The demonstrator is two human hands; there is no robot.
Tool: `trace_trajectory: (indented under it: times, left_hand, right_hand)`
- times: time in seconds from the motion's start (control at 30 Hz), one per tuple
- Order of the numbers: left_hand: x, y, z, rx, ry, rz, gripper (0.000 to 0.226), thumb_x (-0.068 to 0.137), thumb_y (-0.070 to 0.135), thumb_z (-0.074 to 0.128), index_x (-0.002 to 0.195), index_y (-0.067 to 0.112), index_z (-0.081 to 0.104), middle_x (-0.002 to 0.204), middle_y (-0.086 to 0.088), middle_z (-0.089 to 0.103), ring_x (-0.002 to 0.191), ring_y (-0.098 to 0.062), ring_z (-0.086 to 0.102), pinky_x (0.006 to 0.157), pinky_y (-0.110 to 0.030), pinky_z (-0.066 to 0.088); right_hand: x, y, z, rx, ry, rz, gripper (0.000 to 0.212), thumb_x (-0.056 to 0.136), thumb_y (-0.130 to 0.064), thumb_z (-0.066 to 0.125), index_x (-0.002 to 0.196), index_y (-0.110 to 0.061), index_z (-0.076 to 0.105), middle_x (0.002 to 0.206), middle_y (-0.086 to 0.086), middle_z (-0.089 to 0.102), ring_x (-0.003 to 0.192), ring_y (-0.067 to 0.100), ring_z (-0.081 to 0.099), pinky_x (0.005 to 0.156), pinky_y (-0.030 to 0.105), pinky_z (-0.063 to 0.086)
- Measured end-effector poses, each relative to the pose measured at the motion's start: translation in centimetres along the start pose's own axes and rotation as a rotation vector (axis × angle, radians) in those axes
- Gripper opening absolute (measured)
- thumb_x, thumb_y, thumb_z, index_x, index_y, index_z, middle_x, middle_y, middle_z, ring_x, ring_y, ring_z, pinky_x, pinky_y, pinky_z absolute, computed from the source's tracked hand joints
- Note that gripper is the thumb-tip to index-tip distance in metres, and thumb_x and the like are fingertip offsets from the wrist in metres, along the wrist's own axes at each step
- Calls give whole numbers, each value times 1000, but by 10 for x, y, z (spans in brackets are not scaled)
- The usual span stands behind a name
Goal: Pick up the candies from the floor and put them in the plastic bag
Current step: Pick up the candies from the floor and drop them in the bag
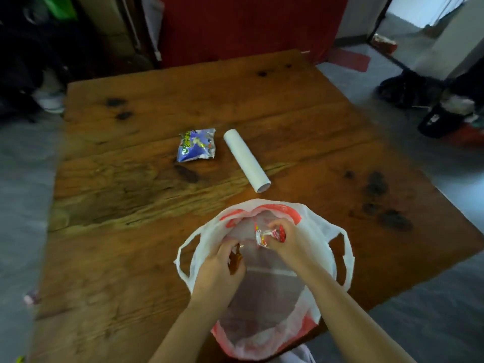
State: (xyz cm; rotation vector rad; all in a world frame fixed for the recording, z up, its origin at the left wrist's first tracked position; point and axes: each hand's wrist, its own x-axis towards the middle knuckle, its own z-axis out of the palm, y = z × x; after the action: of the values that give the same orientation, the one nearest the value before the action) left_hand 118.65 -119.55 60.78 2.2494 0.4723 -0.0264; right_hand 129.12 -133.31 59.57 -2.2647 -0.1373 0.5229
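Both hands over the open bag point(324, 231) — right hand point(285, 241) pinching a candy point(264, 235), left hand point(220, 263) clamped on a brown one point(235, 260) — release comes next.

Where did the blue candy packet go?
In the head view, the blue candy packet lies on the wooden board, just left of the white tube, beyond the plastic bag.

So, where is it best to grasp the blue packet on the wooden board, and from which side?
Take the blue packet by its crimped right edge, coming from above. It lies flat on the wooden board, so fingers cannot get under the middle. Mind the white tube lying just to its right.
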Motion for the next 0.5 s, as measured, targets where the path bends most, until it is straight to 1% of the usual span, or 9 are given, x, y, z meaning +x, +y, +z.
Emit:
trace_trajectory:
  times: [0.1, 0.17, 0.2, 0.23, 0.3, 0.37, 0.43, 0.5]
  left_hand:
    - [-1, 3, 1, 14, 37, -45, 35, 85, 24, 59, 119, 25, 53, 110, 7, 56, 94, -3, 49, 82, -15, 36]
    - [1, 6, 5, 52, 47, -95, 35, 85, 27, 58, 120, 25, 52, 114, 5, 58, 97, -7, 53, 83, -17, 39]
    - [3, 9, 6, 74, 45, -118, 35, 86, 29, 57, 120, 26, 51, 116, 5, 58, 99, -9, 54, 83, -18, 40]
    - [5, 15, 6, 96, 47, -122, 35, 87, 31, 55, 121, 28, 50, 119, 6, 58, 101, -9, 54, 85, -19, 41]
    - [8, 25, 7, 165, 43, -117, 36, 91, 33, 49, 126, 31, 43, 127, 12, 50, 111, -9, 50, 94, -23, 36]
    - [10, 36, 8, 219, 38, -151, 39, 94, 35, 42, 132, 32, 35, 132, 14, 40, 122, -10, 42, 103, -27, 27]
    - [17, 38, 14, 247, 17, -145, 41, 94, 36, 40, 134, 29, 33, 138, 10, 38, 124, -14, 40, 104, -28, 28]
    - [26, 34, 22, 303, -11, -147, 38, 95, 40, 36, 130, 27, 40, 139, 4, 43, 120, -14, 45, 101, -27, 33]
  right_hand:
    - [10, 2, 1, -55, -12, -28, 41, 82, -27, 62, 118, -11, 49, 111, 8, 57, 101, 20, 55, 90, 31, 48]
    - [14, 7, -3, -63, -35, -76, 40, 82, -27, 63, 116, -14, 48, 109, 6, 58, 102, 20, 57, 87, 29, 48]
    - [14, 9, -6, -90, -32, -101, 41, 82, -28, 63, 118, -15, 47, 113, 5, 58, 104, 19, 56, 87, 28, 47]
    - [14, 12, -9, -139, -14, -136, 44, 81, -31, 63, 119, -17, 46, 118, 4, 57, 107, 19, 54, 88, 27, 45]
    - [10, 15, -15, -226, 36, -232, 45, 81, -35, 62, 120, -20, 46, 124, 1, 55, 113, 17, 51, 90, 24, 41]
    - [3, 17, -23, -221, 45, -313, 42, 80, -33, 63, 117, -21, 49, 122, -1, 57, 115, 14, 49, 90, 20, 37]
    - [-5, 20, -32, -172, 18, -328, 39, 79, -31, 64, 115, -21, 51, 120, -2, 58, 113, 10, 48, 91, 19, 36]
    - [-13, 23, -41, -140, -9, -326, 35, 80, -29, 64, 112, -21, 53, 118, -1, 59, 107, 5, 47, 89, 18, 37]
